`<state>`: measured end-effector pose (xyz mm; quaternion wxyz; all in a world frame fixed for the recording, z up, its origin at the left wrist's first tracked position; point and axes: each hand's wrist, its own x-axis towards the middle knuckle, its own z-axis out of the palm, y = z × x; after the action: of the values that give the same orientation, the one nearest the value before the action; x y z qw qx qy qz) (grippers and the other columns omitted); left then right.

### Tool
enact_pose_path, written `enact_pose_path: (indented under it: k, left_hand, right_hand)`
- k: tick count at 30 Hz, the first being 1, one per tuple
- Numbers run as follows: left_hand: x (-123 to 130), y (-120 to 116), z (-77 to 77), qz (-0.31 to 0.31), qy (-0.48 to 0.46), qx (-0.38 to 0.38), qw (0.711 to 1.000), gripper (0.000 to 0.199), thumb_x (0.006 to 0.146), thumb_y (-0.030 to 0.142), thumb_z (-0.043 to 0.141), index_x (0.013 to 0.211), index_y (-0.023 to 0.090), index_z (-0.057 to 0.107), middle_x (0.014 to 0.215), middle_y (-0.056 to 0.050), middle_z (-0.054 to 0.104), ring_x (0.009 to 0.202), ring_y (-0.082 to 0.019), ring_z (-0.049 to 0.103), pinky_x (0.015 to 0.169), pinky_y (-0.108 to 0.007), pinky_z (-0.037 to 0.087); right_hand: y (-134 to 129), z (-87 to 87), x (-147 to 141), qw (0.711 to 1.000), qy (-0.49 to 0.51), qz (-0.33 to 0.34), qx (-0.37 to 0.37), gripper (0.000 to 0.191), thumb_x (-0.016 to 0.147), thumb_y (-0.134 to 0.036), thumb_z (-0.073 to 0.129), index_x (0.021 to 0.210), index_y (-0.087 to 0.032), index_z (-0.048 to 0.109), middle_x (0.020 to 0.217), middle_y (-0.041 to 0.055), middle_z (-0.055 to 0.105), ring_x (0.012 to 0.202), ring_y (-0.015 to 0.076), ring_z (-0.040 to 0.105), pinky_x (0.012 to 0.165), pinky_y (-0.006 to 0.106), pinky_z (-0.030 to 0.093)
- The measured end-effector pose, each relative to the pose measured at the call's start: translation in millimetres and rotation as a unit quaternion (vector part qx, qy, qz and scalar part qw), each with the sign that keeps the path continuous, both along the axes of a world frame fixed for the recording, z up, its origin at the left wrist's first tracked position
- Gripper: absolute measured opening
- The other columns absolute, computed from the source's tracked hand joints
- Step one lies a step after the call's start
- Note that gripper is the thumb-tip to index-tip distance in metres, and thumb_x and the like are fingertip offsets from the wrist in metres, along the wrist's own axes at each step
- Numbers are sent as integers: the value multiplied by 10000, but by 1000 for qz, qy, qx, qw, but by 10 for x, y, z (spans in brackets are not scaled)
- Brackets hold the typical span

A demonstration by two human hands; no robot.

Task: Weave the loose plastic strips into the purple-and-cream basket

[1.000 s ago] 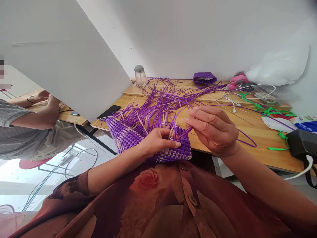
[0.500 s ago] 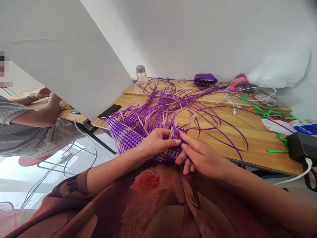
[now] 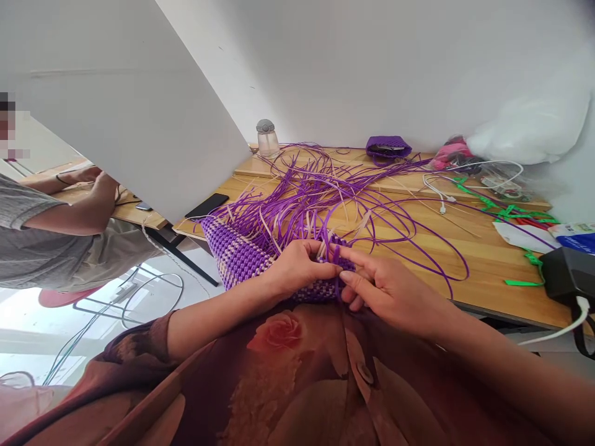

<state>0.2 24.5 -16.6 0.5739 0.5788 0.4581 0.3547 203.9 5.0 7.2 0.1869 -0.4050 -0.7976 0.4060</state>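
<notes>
A purple and cream woven basket (image 3: 239,253), with many loose strips fanning out from its edge, rests against my front at the table edge. My left hand (image 3: 300,267) is closed on the basket's edge, thumb pointing right. Close beside it, my right hand (image 3: 379,286) pinches a purple strip (image 3: 337,288) between thumb and forefinger at the weave. The other fingers of that hand curl beneath. Loose purple strips (image 3: 320,179), mixed with a few cream ones, spread over the table beyond both hands. My fingers hide part of the weave.
At the back stand a clear bottle (image 3: 267,141) and a small purple woven pouch (image 3: 388,147). A phone (image 3: 207,206) lies left, near a grey partition (image 3: 139,111). To the right are white cables (image 3: 441,199), green ties (image 3: 523,214) and a black box (image 3: 569,275). Another person's arm (image 3: 79,214) shows at far left.
My right hand's lower fingers have curled inward and upward. A purple strip now shows hanging down between my hands. My left hand keeps nearly the same place, and the view has shifted slightly.
</notes>
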Motion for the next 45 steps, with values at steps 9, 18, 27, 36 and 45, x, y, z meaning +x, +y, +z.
enact_pose_path:
  k: [9,18,27,36,45]
  left_hand:
    - [-30,14,5,-10,1,7,1000,256,683,318,803,854,141,732,767,-2,683,674,-116,573,688,-246,446]
    - [-22,12,1,-14,-61,-28,998,253,639,306,849,812,155,745,789,-1,715,699,-124,612,741,-259,474]
    - [-4,-19,-8,-12,22,31,999,253,690,364,813,739,138,711,647,33,608,576,-80,466,555,-222,329]
    - [-42,-31,5,-12,-37,6,999,262,650,317,847,750,141,680,721,26,634,666,-100,536,677,-236,422]
    - [-19,-30,-60,29,-88,9,996,401,603,232,886,932,171,663,783,32,677,700,-97,593,711,-231,466]
  right_hand:
    - [197,230,-91,968,23,-18,249,228,923,-185,541,1022,-211,745,927,23,756,801,151,680,726,264,500]
    - [606,253,57,884,-92,80,451,205,917,-154,546,929,-198,746,948,80,674,917,208,583,801,330,453]
    - [249,481,-55,908,-130,205,341,233,899,-85,510,814,-200,693,810,29,616,774,167,518,755,320,393]
    - [587,212,-83,919,-52,55,387,161,891,-125,569,857,-186,714,833,23,712,783,161,600,748,285,410]
    - [286,372,2,817,-248,101,510,143,813,-60,570,773,-181,635,761,65,624,842,241,518,764,347,385]
